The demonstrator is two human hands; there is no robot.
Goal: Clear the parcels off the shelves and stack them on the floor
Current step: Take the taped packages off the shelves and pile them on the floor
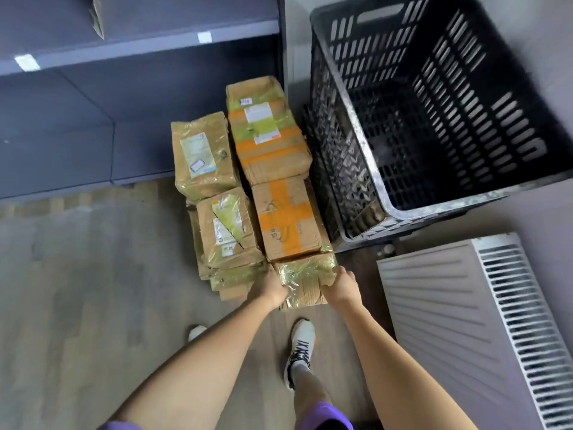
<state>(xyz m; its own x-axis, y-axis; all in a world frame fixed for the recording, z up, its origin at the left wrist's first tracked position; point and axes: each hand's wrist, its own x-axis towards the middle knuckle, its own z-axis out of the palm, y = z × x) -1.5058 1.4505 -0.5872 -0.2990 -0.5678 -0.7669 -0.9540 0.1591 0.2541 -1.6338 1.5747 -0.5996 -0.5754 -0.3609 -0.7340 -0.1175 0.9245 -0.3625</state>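
A black slatted crate [434, 119] stood beyond the right hand [341, 282], a white radiator [465, 321] just right of it. Taped cardboard parcels [273, 141] lay stacked on the floor [93, 274] ahead of both hands, their long axes running away from the person. The left hand [271, 288] and right hand gripped opposite sides of the nearest parcel [305, 282], fingers curled around its edges.

Taped brown parcels [257, 193] stacked on floor [93, 274]
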